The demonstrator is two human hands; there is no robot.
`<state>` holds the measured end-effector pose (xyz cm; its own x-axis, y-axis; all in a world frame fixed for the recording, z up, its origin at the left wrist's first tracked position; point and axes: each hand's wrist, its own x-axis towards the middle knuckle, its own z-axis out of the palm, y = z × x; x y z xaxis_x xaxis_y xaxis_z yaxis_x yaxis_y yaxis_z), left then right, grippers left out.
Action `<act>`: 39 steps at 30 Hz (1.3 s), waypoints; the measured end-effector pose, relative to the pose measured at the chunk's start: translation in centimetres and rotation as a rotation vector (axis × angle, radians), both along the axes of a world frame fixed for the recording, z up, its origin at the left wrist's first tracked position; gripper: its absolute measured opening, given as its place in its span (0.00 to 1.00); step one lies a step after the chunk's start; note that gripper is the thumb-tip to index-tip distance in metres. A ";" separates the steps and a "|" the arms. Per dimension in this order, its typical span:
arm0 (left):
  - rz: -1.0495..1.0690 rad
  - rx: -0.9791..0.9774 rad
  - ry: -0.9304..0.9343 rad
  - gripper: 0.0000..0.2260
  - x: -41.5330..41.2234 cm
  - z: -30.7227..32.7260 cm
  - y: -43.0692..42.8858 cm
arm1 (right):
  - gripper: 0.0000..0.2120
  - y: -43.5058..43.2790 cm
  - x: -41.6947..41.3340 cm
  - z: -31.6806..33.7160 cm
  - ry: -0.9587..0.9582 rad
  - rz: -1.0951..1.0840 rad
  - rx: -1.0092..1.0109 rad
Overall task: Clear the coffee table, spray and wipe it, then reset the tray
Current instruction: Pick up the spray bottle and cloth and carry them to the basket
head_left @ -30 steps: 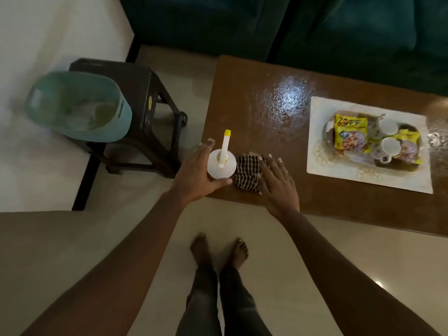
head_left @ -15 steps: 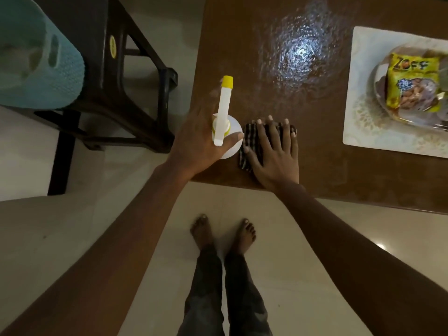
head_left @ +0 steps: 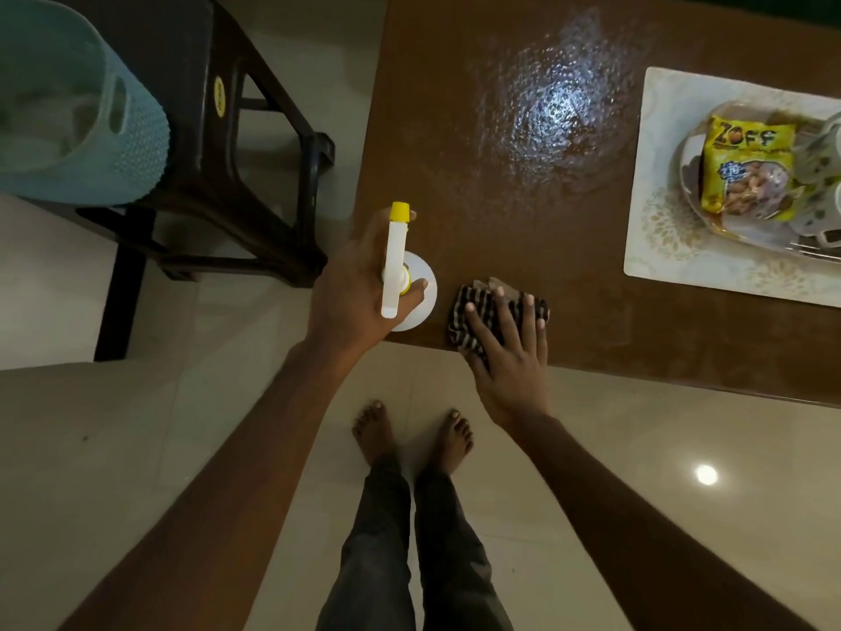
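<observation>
This looks like the spray-and-wipe step. Left of centre, my left hand (head_left: 355, 284) grasps the spray bottle (head_left: 395, 261), nozzle pointing up-frame over the coffee table (head_left: 455, 129). Just right, my right hand (head_left: 509, 357) lies flat, fingers straight, pressing the checked cloth (head_left: 473, 307). Next I should sweep toward the wet patch (head_left: 550, 107), upper centre. The loaded tray (head_left: 660, 248) sits far right.
</observation>
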<state>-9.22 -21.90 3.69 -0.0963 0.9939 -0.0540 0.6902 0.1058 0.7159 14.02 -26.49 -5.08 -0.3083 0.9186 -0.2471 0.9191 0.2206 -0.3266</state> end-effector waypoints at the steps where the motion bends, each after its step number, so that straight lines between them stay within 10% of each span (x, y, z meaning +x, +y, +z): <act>1: 0.007 -0.004 0.022 0.36 0.0 0.3 -0.3 | 0.26 -0.2 -0.8 0.8 0.097 -0.106 -0.025; 9: 0.123 -0.013 0.043 0.35 0.5 5.7 -2.5 | 0.21 1.9 -2.9 8.0 1.261 -1.166 -0.746; 14: 0.207 0.005 0.008 0.34 0.2 10.7 -4.2 | 0.29 2.9 -3.3 14.1 1.475 -1.092 -1.030; 22: 0.317 0.042 0.029 0.33 -2.2 18.7 -7.3 | 0.09 3.8 -8.4 23.5 1.048 -0.725 -0.473; 27: 0.321 0.013 0.067 0.30 -5.5 23.2 -8.3 | 0.20 3.7 -11.4 27.9 0.776 -0.298 -0.071; 39: 0.268 0.092 0.110 0.30 -18.9 28.0 -10.0 | 0.34 2.2 -23.2 33.4 0.683 -0.023 0.094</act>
<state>-28.08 -31.95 31.66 -0.3565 0.9323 0.0606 0.7200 0.2328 0.6538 -9.14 -24.27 28.31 -0.3465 0.9349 0.0769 0.5191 0.2593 -0.8144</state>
